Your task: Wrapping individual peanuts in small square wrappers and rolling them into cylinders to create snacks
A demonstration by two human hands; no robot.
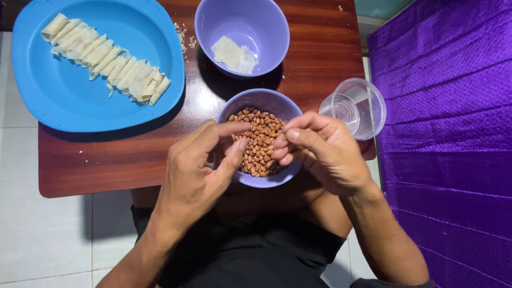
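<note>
Your peanut bowl (260,140) sits at the wooden bench's (106,162) near edge (white floor tiles left, purple cloth right). Your left hand (200,168) hovers half-curled and your right hand (320,152) pinches peanuts. Behind the bowl, bare wood shows between blue plate (64,96) and clear cup (358,106).

Glossy wooden table (320,48), smooth plastic bowls (277,101), shiny purple cloth (442,106), clear plastic cup (368,117)

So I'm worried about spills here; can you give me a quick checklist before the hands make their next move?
1. Purple plastic bowl of peanuts fully on the brown wooden table: not ok, it overhangs the near edge.
2. Left hand and right hand over that bowl: ok.
3. Anything pinched in the fingers: cannot tell.
4. Clear plastic cup upright: not ok, tipped at the table's right edge.
5. Rolled white wrappers on the blue plate: ok.
</note>
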